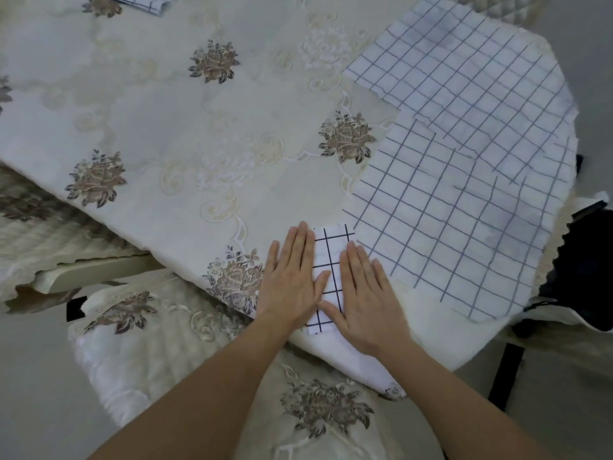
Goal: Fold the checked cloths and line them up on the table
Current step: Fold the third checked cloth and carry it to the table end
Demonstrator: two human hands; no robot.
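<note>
Two hands (292, 280) (368, 293) flat on folded cloth (331, 250)

Both arms are bare. The left forearm (205, 393) and the right forearm (451, 390) show uncovered skin from the wrist down to where the lower edge of the view cuts them off, so whatever is worn higher up cannot be told. The forearms look smooth and even, and the wide lens makes them broader toward the camera. The left hand (292, 283) and the right hand (368, 300) are slim, with long, narrow fingers and tapering thumbs. Knuckles and faint tendon lines mark the backs. The nails look short and rounded, in a plain natural tone; finer detail is too soft to tell.
</note>
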